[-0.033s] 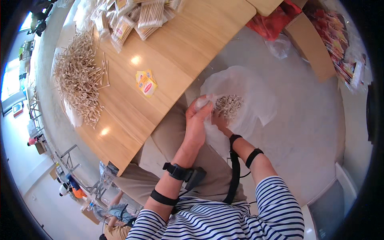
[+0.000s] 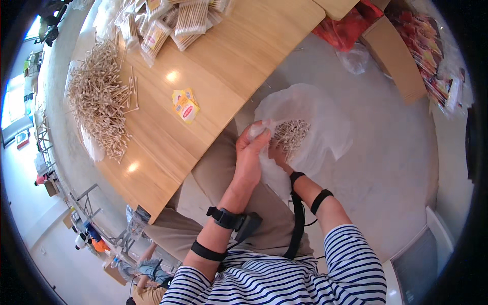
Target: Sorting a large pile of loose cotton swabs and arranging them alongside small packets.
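Note:
A translucent white plastic bag (image 2: 325, 129) hangs beside the table edge, its mouth spread wide. My left hand (image 2: 252, 145) is closed on its near rim, gathering the thin film between thumb and fingers. Inside the bag lies a heap of loose cotton swabs (image 2: 292, 136). My right hand (image 2: 278, 154) reaches into the bag at the near side of this heap. Its fingers are hidden by the film and the swabs, so whether it grips any is unclear.
On the wooden table (image 2: 223, 71) are a big pile of loose cotton swabs (image 2: 101, 96), packed swab bags (image 2: 192, 20) and a few yellow cards (image 2: 186, 107). A cardboard box (image 2: 396, 61) and red plastic (image 2: 348, 25) stand at the far right. People work at the lower left.
The swabs in the bag have shifted slightly around my right hand, and my right forearm has moved a touch to the left. My left hand keeps its place.

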Motion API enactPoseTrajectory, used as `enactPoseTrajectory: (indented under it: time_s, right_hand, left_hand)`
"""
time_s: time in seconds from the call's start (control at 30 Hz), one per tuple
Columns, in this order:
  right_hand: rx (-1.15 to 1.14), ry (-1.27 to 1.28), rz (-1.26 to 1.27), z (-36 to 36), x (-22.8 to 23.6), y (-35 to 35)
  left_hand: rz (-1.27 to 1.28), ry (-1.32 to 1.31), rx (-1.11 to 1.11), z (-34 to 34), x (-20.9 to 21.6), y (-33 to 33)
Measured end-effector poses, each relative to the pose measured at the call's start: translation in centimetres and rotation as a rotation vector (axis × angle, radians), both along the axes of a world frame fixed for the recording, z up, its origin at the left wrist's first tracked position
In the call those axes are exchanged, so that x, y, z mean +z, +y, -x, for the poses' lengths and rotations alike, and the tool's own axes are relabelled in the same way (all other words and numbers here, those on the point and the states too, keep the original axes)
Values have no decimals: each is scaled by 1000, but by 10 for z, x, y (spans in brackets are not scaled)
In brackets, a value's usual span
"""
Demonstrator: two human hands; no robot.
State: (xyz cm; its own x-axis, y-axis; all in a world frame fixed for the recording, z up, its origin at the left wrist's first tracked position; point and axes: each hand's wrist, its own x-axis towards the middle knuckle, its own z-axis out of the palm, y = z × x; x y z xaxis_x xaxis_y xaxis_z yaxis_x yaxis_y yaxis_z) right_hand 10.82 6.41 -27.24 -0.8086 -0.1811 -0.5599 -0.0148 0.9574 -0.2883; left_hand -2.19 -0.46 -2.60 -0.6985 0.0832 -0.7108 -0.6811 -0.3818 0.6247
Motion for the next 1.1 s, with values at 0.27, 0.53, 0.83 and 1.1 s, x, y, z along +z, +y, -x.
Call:
enactPoseTrajectory:
  time_s: [0.27,0.53,0.83,1.1]
  right_hand:
    - [-152,5,-88,2,-62,-60]
    - [-264,17,-60,-8,-47,-47]
    - [-400,22,-19,27,-39,-60]
    - [-526,40,14,22,-25,-10]
  left_hand:
    - [-82,35,-130,-4,11,0]
    - [-146,-27,-181,-7,6,-1]
    - [-224,125,-357,-10,11,3]
    - [-184,206,-455,-4,15,1]
